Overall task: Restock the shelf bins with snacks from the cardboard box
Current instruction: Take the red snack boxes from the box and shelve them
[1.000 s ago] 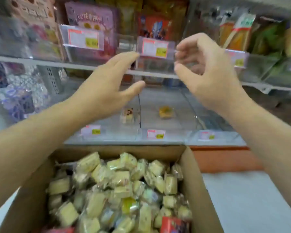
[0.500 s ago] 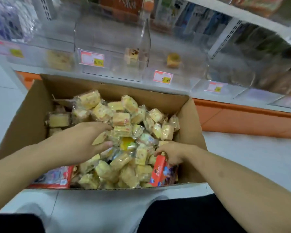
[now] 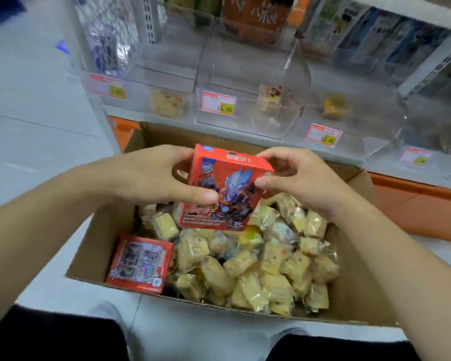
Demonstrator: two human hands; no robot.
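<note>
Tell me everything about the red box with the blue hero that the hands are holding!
The red box looks like thin printed cardboard, closed, with a blue armoured hero on its front and a round blue badge near the top. It is held tilted above the cardboard box of wrapped yellow snacks. The left hand grips its left side, thumb on the front; the right hand pinches its right edge. Nothing else touches it.

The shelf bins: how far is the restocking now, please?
Done: almost nothing. The clear shelf bins hold only a sample snack or so each. In hand: the left hand and the right hand together hold a red character box above the cardboard box. Left: the pile of wrapped yellow cakes and a second red box remain inside.
</note>
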